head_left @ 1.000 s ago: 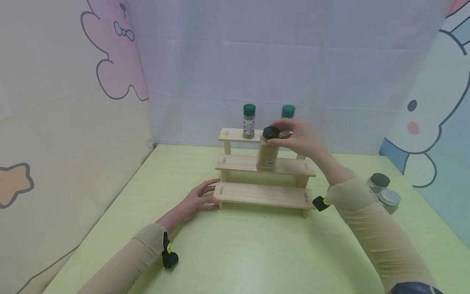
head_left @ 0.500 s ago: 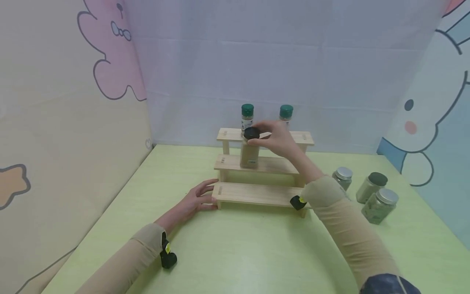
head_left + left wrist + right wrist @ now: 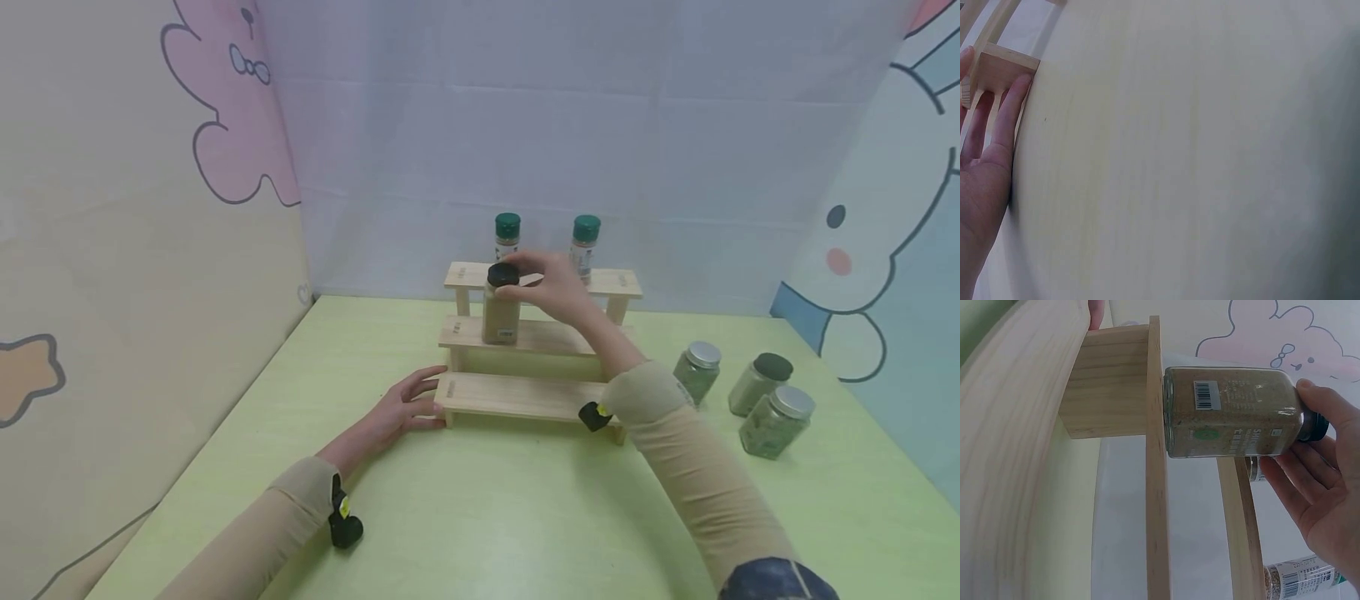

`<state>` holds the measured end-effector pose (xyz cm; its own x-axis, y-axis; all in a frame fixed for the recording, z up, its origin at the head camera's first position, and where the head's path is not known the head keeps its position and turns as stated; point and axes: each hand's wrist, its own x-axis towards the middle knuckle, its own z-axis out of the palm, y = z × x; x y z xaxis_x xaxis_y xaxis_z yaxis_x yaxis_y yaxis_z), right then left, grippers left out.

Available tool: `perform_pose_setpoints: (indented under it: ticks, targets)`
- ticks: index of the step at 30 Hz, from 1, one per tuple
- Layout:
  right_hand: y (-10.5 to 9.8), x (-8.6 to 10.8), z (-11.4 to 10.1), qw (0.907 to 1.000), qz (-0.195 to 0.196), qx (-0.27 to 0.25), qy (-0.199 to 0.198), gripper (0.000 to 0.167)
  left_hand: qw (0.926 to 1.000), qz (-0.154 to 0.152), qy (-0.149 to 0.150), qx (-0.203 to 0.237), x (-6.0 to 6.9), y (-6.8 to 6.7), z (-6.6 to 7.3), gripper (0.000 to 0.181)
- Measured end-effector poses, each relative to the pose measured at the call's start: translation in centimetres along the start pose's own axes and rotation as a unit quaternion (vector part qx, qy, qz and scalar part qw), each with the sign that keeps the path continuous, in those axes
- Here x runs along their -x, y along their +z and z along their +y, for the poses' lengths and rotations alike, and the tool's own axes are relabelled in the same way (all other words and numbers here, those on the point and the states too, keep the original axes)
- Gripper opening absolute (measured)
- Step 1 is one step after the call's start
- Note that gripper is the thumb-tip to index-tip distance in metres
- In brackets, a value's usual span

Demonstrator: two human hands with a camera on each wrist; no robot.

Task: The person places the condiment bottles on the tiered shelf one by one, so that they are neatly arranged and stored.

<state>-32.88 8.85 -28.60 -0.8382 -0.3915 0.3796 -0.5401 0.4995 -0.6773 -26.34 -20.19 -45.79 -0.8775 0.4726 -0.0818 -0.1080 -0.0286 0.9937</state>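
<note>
Right hand (image 3: 553,287), grip clamped high on a jar (image 3: 501,318), leaves its base clear; left hand (image 3: 390,417), fingers apart, seemingly steadies the rack (image 3: 521,396).

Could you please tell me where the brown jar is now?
In the head view, the brown jar, held by the right hand, is toward the left end of the middle shelf, in front of the left green-capped bottle.
</note>
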Motion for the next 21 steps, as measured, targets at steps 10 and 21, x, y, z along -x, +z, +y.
perform_pose_setpoints:
  ticks: [10, 21]
  targets:
    - [-0.44, 0.07, 0.61, 0.9996, -0.006, -0.004, 0.026, 0.046, 1.0000, 0.004, -0.006, -0.003, 0.09, 0.03, -0.04, 0.069]
    - [0.19, 0.72, 0.93, 0.9997, 0.006, -0.022, 0.011, 0.049, 0.9998, 0.015, -0.009, 0.007, -0.11, -0.11, -0.21, 0.069]
